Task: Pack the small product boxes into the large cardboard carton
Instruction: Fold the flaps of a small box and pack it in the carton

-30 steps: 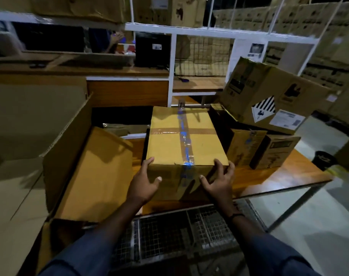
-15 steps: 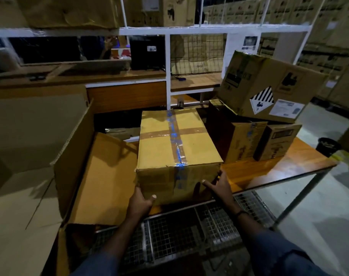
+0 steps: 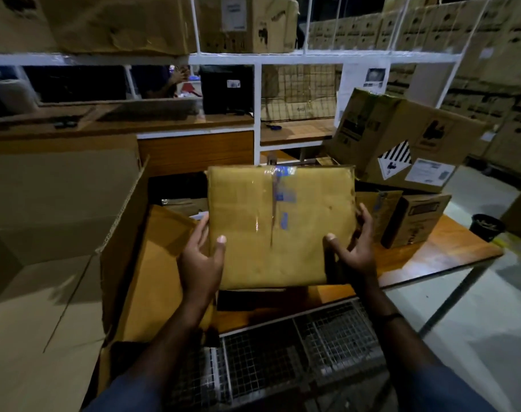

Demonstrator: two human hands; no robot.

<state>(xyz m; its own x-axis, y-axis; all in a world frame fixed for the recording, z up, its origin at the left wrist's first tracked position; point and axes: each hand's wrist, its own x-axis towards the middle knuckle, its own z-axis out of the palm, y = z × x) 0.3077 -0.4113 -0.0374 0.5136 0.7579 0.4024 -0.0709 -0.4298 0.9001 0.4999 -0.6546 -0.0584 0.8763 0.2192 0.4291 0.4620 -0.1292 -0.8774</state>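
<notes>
Head camera looks down on a taped box (image 3: 280, 227) held up at dead centre, tipped so its broad taped face is turned towards the person. A strip of clear tape with blue print runs down the middle of that face.

The left hand (image 3: 200, 257) clamps the box's left edge at about 8 o'clock, thumb pressed flat on the face and fingers wrapped round behind. The right hand (image 3: 354, 251) does the same on the right edge at about 4 o'clock, thumb on the face, fingers curled round the side. The two hands are well apart, with the box between them. Its lower edge hangs clear above the wooden table (image 3: 431, 257).

At 9 o'clock stands the large carton (image 3: 119, 233), open, one flap raised on its near side and its brown inner wall showing just beside the left hand. I cannot tell what lies at its bottom.

At 2 o'clock a hazard-label carton (image 3: 402, 138) sits tilted on top of other boxes. Below it, at 3 o'clock, a small printed box (image 3: 413, 218) stands on the table. A black bin (image 3: 488, 227) sits on the floor beyond the table's right end.

At 6 o'clock, under the forearms, is a wire-mesh cage (image 3: 283, 352). At 12 o'clock a white rack (image 3: 283, 58) carries more cartons.
</notes>
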